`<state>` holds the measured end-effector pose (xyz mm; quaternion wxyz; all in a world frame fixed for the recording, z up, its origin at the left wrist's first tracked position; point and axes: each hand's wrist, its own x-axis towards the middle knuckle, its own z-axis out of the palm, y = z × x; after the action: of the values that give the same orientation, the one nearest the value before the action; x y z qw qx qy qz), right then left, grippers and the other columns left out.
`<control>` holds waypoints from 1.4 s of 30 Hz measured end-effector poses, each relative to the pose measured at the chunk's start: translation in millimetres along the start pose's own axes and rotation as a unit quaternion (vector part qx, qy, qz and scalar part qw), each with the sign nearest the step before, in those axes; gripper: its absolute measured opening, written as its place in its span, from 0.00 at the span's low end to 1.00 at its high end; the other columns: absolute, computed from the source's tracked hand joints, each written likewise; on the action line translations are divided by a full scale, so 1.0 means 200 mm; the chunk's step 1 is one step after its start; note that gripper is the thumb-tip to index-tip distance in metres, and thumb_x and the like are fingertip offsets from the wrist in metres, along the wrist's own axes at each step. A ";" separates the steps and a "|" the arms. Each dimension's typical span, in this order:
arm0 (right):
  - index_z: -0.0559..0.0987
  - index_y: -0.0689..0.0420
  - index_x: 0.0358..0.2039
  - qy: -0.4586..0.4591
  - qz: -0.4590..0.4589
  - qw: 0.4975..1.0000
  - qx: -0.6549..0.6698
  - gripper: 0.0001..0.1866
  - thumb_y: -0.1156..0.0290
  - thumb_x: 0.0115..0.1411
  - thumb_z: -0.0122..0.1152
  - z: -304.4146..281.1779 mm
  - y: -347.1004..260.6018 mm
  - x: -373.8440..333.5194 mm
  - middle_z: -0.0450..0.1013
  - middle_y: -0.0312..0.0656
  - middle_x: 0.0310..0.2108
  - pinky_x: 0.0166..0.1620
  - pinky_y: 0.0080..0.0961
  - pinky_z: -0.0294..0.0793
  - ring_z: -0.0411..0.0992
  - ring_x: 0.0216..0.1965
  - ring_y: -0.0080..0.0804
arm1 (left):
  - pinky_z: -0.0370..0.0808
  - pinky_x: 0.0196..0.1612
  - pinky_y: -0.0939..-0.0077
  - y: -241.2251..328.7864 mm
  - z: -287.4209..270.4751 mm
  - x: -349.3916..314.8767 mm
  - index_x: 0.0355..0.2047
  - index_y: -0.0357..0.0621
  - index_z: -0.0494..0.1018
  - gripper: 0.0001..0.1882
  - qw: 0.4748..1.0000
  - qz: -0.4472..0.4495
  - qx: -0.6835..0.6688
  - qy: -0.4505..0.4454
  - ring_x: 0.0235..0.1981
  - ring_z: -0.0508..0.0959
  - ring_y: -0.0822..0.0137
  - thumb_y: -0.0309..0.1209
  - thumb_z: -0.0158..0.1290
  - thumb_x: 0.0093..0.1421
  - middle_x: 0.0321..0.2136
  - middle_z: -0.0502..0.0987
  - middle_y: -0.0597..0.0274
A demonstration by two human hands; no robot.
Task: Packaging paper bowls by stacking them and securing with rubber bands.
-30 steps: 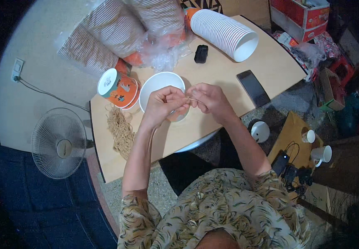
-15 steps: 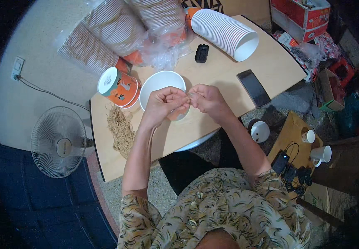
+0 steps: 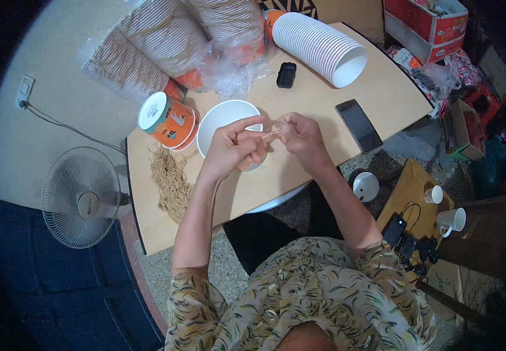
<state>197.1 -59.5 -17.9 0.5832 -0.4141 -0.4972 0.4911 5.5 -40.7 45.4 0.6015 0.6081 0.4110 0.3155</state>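
Tan strand [image 3: 273, 134] could slip if the right hand [image 3: 301, 137], pinching it, relaxes; whether the part-curled left hand [image 3: 235, 146] grips it, I cannot tell

Dark print [image 3: 171, 134] on the orange cup [image 3: 178, 123] is illegible.

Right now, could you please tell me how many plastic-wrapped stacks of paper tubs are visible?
3 at the far left of the table: left wrapped stack, middle wrapped stack, right wrapped stack; some may be hidden.
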 end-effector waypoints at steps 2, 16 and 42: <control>0.77 0.62 0.35 -0.002 0.010 1.000 0.011 0.09 0.70 0.67 0.53 0.00 0.00 0.00 0.70 0.31 0.22 0.27 0.19 0.68 0.67 0.23 0.16 | 0.77 0.28 0.83 -0.01 0.00 0.00 0.59 0.35 0.70 0.26 1.000 0.009 -0.008 -0.003 0.23 0.79 0.77 0.16 0.52 0.59 0.36 0.84 0.53; 0.79 0.63 0.39 -0.085 -0.048 0.995 0.013 0.05 0.78 0.64 0.57 -0.05 0.00 0.00 0.74 0.30 0.29 0.33 0.14 0.68 0.68 0.31 0.12 | 0.76 0.27 0.84 0.04 0.01 -0.01 0.60 0.32 0.69 0.24 1.000 -0.004 -0.026 0.015 0.23 0.79 0.76 0.19 0.54 0.63 0.35 0.84 0.51; 0.80 0.61 0.33 -0.040 -0.023 0.997 -0.057 0.08 0.69 0.61 0.66 -0.17 -0.19 -0.08 0.74 0.31 0.25 0.27 0.16 0.66 0.67 0.26 0.14 | 0.74 0.33 0.78 0.00 0.03 -0.02 0.36 0.41 0.84 0.07 0.948 0.187 0.253 0.044 0.29 0.79 0.76 0.28 0.63 0.58 0.30 0.83 0.62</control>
<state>236.1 -81.6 9.9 0.5497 -0.4152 -0.5564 0.4647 9.6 -47.4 46.1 0.3389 0.7919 0.3825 0.3343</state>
